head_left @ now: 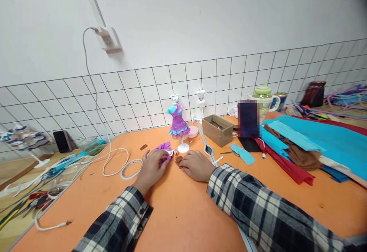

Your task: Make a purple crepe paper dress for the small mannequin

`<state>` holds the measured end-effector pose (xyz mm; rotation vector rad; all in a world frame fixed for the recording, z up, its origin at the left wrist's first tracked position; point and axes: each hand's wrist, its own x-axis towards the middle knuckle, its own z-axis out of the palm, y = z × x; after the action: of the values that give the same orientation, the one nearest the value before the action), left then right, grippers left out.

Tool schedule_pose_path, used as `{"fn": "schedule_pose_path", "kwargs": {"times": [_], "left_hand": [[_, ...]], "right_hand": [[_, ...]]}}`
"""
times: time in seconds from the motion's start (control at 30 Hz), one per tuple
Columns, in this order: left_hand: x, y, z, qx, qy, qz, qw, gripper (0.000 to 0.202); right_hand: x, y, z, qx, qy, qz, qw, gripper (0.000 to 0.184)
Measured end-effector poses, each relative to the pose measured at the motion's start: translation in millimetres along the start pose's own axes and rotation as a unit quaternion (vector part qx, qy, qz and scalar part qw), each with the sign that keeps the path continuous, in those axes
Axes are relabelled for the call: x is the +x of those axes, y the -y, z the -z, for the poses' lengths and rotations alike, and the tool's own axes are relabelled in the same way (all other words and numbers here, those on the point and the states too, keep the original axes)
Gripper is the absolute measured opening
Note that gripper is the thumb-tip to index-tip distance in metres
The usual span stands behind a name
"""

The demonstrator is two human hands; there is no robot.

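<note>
My left hand (151,168) rests on the orange tabletop, its fingers curled over a bunched piece of purple crepe paper (164,145). A small white labelled piece (169,152) shows at those fingertips. Close by on the right, my right hand (197,166) is closed with its fingertips on a small brown scrap of crepe paper (179,162). Just beyond both hands, a miniature dress form (183,147) stands upright on a round white base, wearing a purple and blue ruffled dress (179,122). A white tape roll (131,169) lies left of my left hand.
Behind my right hand are a cardboard box (218,130), a bare dress form (201,103) and blue paper pieces (243,154). Coloured sheets (323,129) and a lidded jug (262,101) occupy the right. A white cable (97,110) trails down at left.
</note>
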<state>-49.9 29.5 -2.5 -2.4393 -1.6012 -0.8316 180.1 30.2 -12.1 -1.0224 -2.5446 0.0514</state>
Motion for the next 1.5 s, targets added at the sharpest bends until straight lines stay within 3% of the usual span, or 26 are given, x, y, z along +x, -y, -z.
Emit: {"fn": "schedule_pose_path", "kwargs": {"times": [0.17,0.27,0.43,0.57,0.6,0.7,0.8,0.97,1.03,1.23,1.3,1.4,1.47,1.5], "left_hand": [[-5,36,17.2,-0.007,-0.036,0.050,0.998,0.030],[-10,40,26.0,-0.027,-0.020,0.041,0.999,0.029],[-18,9,30.0,-0.105,0.029,-0.001,0.994,0.029],[-24,-18,19.3,-0.234,0.057,0.015,0.971,0.062],[-24,-23,15.1,-0.238,0.058,0.027,0.969,0.060],[-25,-30,3.5,-0.220,0.058,0.053,0.972,0.026],[-23,-28,-0.6,-0.194,0.050,0.053,0.978,0.016],[-17,-6,14.4,-0.120,-0.037,0.089,0.988,0.024],[-14,4,21.8,-0.092,-0.075,0.095,0.988,0.028],[-16,9,20.9,-0.104,0.014,0.010,0.994,0.041],[-18,10,21.0,-0.102,-0.022,0.017,0.994,0.044],[-19,22,28.1,-0.043,-0.131,0.069,0.988,0.037],[-17,36,32.6,0.010,-0.153,0.102,0.983,0.037],[-15,44,33.0,0.069,-0.135,0.118,0.981,0.039]], "right_hand": [[-3,-5,2,0.031,-0.013,-0.014,0.999,0.016],[-3,-6,3,0.057,-0.024,-0.028,0.998,0.015],[-3,-5,1,0.122,-0.054,-0.056,0.989,0.022],[-3,3,-5,0.201,-0.076,-0.060,0.975,0.023],[-2,5,-7,0.232,-0.087,-0.060,0.967,0.022],[-1,11,-10,0.289,-0.107,-0.062,0.949,0.020],[-2,11,-10,0.257,-0.103,-0.063,0.959,0.018],[-5,3,-5,0.203,-0.182,-0.043,0.961,0.030],[-5,0,-5,0.186,-0.187,-0.032,0.964,0.031],[-6,-3,-9,0.168,-0.170,-0.014,0.971,0.029],[-5,-4,-10,0.160,-0.161,-0.013,0.974,0.026],[-4,-6,-12,0.150,-0.157,-0.014,0.976,0.024],[-3,-6,-13,0.148,-0.154,-0.013,0.977,0.023],[-3,-6,-13,0.147,-0.151,-0.012,0.977,0.023]]}}
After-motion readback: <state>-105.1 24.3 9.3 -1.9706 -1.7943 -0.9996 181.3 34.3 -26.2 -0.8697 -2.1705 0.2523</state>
